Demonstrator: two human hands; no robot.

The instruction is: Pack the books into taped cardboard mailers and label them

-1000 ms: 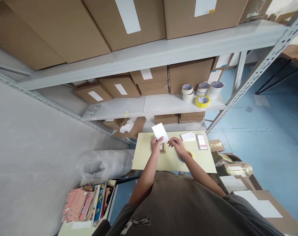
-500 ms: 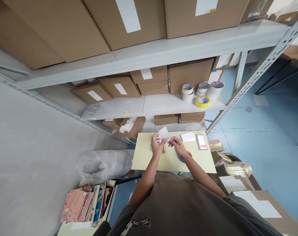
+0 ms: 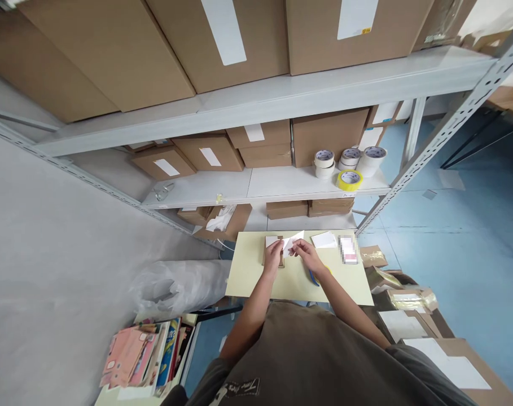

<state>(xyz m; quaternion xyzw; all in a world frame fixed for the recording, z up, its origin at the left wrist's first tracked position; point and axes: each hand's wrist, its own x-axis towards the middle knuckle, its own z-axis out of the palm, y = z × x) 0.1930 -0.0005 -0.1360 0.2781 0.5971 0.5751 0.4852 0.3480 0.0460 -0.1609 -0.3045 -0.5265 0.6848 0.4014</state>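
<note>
Both my hands meet over a pale yellow table point(image 3: 248, 276). My left hand point(image 3: 273, 256) and my right hand point(image 3: 306, 254) are closed on a small white sheet of paper point(image 3: 292, 242), held low between them just above the tabletop. Under my left hand lies a small brown box point(image 3: 268, 243) with a white piece on it. A yellow and blue tape roll point(image 3: 318, 274) shows partly under my right forearm.
On the table to the right lie a white card stack point(image 3: 324, 239) and a blurred label sheet point(image 3: 348, 250). Grey shelving point(image 3: 281, 183) behind holds cardboard boxes and tape rolls point(image 3: 349, 179). Open cartons point(image 3: 408, 299) stand right; books point(image 3: 146, 355) lie lower left.
The white paper came down from upright in my left hand to just above the table, and my right hand has taken hold of its other side.
</note>
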